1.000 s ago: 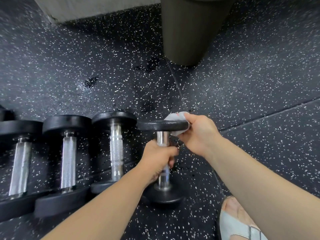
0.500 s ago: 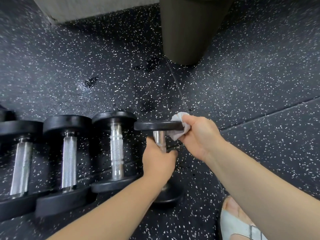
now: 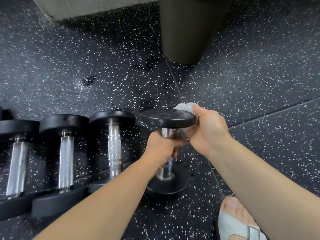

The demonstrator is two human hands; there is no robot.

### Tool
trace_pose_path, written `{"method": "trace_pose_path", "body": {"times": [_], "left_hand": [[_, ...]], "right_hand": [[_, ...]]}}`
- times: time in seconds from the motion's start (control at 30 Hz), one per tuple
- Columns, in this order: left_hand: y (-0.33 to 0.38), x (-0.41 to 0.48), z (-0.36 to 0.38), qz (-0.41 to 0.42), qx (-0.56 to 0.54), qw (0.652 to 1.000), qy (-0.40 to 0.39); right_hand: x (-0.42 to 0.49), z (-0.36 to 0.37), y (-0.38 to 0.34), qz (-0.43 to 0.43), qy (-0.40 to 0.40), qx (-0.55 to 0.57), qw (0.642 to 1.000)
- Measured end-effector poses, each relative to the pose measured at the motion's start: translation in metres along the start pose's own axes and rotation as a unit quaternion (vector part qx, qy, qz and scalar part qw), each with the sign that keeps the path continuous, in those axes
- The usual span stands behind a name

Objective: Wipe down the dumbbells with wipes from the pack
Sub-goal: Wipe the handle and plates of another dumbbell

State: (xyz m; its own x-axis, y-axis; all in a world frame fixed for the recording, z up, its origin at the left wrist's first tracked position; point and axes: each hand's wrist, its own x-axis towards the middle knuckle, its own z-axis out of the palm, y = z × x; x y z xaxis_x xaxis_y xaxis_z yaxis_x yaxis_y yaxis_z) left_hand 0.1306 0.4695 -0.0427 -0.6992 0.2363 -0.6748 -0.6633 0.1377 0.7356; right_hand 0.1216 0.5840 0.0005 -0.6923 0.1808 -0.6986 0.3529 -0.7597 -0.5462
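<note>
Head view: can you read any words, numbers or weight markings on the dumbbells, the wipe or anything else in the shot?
Nothing is legible.
Held dumbbell: faint marks on the top plate, too blurred to read.
Floor dumbbells: no markings visible.
Wipe, dark bin, sandal: no text.

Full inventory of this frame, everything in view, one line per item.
held dumbbell: 1, black plates, chrome handle, centre, right of the row
row dumbbells: 3 plus part of another at the left edge, black and chrome, lying on the floor at left
wipe: 1, white, at the held dumbbell's far plate rim
bin: 1, dark, top centre
floor: 1, black speckled white
sandal: 1, pale grey, bottom right
left hand: 1, grips the held dumbbell's handle
right hand: 1, holds the wipe
</note>
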Motion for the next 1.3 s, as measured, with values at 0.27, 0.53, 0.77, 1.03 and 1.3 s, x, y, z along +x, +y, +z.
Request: {"method": "trace_pose_path", "body": {"times": [0.27,0.53,0.77,1.03,1.3], "left_hand": [[0.004,-0.001,-0.003,-0.018,-0.019,0.999,-0.035],[0.001,-0.03,0.026,0.045,0.199,0.955,0.216],[0.0,-0.023,0.025,0.078,0.104,0.969,0.21],[0.008,-0.007,0.01,-0.003,-0.001,0.999,0.048],[0.007,-0.006,0.01,0.0,0.034,0.997,0.073]], "right_hand": [[0.007,-0.004,-0.007,0.051,-0.015,0.019,0.998],[0.012,-0.004,-0.012,0.066,0.003,0.006,0.998],[-0.004,-0.008,-0.005,-0.003,-0.022,-0.046,0.999],[0.006,-0.01,-0.009,0.085,-0.039,-0.047,0.994],[-0.004,-0.013,-0.017,-0.025,-0.014,-0.203,0.979]]}}
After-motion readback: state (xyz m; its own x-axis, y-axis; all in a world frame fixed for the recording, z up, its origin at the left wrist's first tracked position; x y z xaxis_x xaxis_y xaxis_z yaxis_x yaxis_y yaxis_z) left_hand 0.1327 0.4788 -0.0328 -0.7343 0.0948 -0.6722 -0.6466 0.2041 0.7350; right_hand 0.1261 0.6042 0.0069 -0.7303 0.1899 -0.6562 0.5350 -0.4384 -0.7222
